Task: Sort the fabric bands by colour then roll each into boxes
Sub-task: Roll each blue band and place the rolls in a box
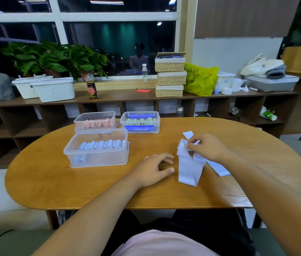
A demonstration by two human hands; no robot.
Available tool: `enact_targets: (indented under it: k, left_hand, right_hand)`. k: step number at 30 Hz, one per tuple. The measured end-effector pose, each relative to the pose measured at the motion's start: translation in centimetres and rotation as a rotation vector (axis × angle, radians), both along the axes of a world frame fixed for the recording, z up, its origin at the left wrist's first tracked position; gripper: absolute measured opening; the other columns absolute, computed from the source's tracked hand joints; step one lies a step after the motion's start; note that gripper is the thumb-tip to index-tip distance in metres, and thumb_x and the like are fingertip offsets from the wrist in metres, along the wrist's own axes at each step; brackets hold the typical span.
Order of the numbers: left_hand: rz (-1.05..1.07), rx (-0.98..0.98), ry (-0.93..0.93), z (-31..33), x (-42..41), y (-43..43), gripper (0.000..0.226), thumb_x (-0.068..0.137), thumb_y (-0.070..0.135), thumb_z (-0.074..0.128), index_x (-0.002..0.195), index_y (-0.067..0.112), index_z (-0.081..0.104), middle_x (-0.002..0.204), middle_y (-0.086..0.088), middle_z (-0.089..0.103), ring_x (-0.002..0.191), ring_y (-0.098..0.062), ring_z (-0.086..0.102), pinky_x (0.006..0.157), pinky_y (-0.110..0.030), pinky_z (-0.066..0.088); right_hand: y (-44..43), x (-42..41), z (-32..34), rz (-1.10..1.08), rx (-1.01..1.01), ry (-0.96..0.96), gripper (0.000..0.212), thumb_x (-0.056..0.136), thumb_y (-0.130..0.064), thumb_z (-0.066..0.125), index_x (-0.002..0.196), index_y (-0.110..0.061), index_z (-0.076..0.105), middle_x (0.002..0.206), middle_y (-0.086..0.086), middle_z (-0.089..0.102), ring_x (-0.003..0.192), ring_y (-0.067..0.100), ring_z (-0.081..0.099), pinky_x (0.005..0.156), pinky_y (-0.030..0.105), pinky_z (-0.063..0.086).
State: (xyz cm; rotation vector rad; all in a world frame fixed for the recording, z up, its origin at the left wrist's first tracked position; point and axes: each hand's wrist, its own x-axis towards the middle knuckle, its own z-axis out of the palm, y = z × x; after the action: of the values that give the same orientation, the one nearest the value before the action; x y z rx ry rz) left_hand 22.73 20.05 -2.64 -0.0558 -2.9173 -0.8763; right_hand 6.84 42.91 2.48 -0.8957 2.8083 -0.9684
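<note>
Evidently, on the wooden table [53, 182], the clear box [109, 157] of blue rolls [99, 145] is kept near, while a loose pale-blue band [188, 169] right of it is pinched by the right hand [208, 148], likely for rolling, the left hand [153, 170] rested empty, relaxed.

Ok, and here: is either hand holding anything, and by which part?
The right hand pinches a pale blue band near its upper end; the left hand holds nothing.

Left hand [155, 169] lies palm down, fingers loosely curled, holding nothing. Right hand [207, 147], forearm extended, pinches a pale blue band [188, 169] between thumb and fingertips.
</note>
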Motion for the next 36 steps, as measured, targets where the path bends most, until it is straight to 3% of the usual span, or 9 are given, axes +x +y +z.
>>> enact_targets:
  k: [4, 7, 11, 15, 19, 22, 26, 31, 36]
  left_hand:
    - [0.015, 0.019, -0.006, 0.2, 0.1, 0.1, 0.047, 0.097, 0.065, 0.059, 0.142, 0.053, 0.049, 0.129, 0.036, 0.063, 0.123, 0.006, 0.054, 0.112, -0.042, 0.046]
    - [0.024, 0.029, -0.003, 0.1, 0.1, 0.1, 0.046, 0.097, 0.064, 0.060, 0.141, 0.055, 0.048, 0.129, 0.035, 0.062, 0.119, 0.003, 0.057, 0.105, -0.039, 0.052]
    - [0.030, 0.043, 0.041, -0.2, 0.0, 0.0, 0.047, 0.099, 0.057, 0.062, 0.144, 0.050, 0.049, 0.132, 0.031, 0.063, 0.121, 0.004, 0.055, 0.100, -0.031, 0.052]
    - [0.042, 0.061, 0.072, -0.4, -0.1, -0.1, 0.044, 0.100, 0.050, 0.065, 0.143, 0.045, 0.052, 0.131, 0.026, 0.062, 0.124, 0.008, 0.053, 0.099, -0.021, 0.046]
    - [0.056, 0.053, 0.106, -0.9, -0.3, -0.3, 0.046, 0.098, 0.047, 0.067, 0.142, 0.044, 0.052, 0.132, 0.023, 0.061, 0.125, 0.006, 0.054, 0.108, -0.027, 0.047]
    - [0.027, 0.019, 0.130, -0.9, -0.4, -0.3, 0.047, 0.097, 0.045, 0.066, 0.142, 0.043, 0.053, 0.136, 0.023, 0.060, 0.129, 0.006, 0.051, 0.112, -0.027, 0.045]
    - [0.032, 0.057, 0.162, -1.0, -0.3, -0.4, 0.046, 0.100, 0.035, 0.065, 0.144, 0.043, 0.054, 0.137, 0.022, 0.058, 0.128, 0.008, 0.049, 0.109, -0.019, 0.042]
    - [0.125, 0.186, 0.268, -0.6, 0.1, -0.4, 0.041, 0.103, 0.038, 0.064, 0.143, 0.039, 0.054, 0.141, 0.023, 0.056, 0.131, 0.008, 0.049, 0.096, -0.012, 0.045]
    - [0.159, 0.387, 0.323, 0.8, 0.7, 0.2, 0.036, 0.107, 0.048, 0.057, 0.142, 0.043, 0.054, 0.141, 0.028, 0.057, 0.133, 0.008, 0.050, 0.114, -0.030, 0.046]
  right_hand:
    - [-0.6, 1.1, 0.3, 0.092, 0.232, 0.200, 0.034, 0.085, -0.060, 0.077, 0.114, -0.042, 0.072, 0.116, -0.023, 0.062, 0.107, 0.010, 0.061, 0.086, 0.037, 0.055]
    - [-1.1, 1.4, -0.1, 0.160, 0.177, 0.147, 0.032, 0.090, -0.052, 0.076, 0.120, -0.041, 0.071, 0.125, -0.022, 0.062, 0.114, 0.009, 0.061, 0.093, 0.036, 0.054]
    - [-1.5, 2.0, -1.1, 0.204, 0.358, 0.319, 0.037, 0.088, -0.053, 0.072, 0.123, -0.044, 0.069, 0.115, -0.022, 0.061, 0.102, 0.004, 0.059, 0.080, 0.031, 0.053]
    - [-1.4, 1.9, -2.0, 0.236, 0.373, 0.506, 0.041, 0.090, -0.054, 0.067, 0.130, -0.042, 0.065, 0.129, -0.017, 0.062, 0.110, 0.010, 0.062, 0.078, 0.034, 0.053]
    - [-2.2, 2.1, -2.9, 0.244, 0.384, 0.706, 0.047, 0.090, -0.037, 0.070, 0.135, -0.032, 0.059, 0.136, -0.007, 0.054, 0.116, 0.021, 0.057, 0.076, 0.030, 0.041]
    - [-3.0, 2.3, -3.2, 0.299, 0.381, 0.731, 0.065, 0.079, -0.020, 0.074, 0.141, -0.032, 0.058, 0.155, -0.005, 0.047, 0.138, 0.026, 0.044, 0.093, 0.036, 0.044]
    - [-4.2, 2.0, -3.5, 0.284, 0.425, 0.727, 0.027, 0.101, -0.031, 0.054, 0.121, -0.038, 0.071, 0.125, -0.013, 0.069, 0.126, 0.018, 0.056, 0.111, 0.042, 0.037]
    - [-4.5, 3.4, 0.6, 0.107, -0.240, 0.148, 0.025, 0.104, -0.026, 0.059, 0.084, -0.039, 0.067, 0.071, -0.011, 0.062, 0.067, 0.006, 0.056, 0.064, 0.030, 0.043]
    - [-4.0, 5.1, 8.3, 0.163, -0.800, -0.256, 0.012, 0.099, -0.016, 0.066, 0.102, -0.012, 0.077, 0.094, 0.008, 0.073, 0.088, 0.020, 0.064, 0.079, 0.038, 0.047]
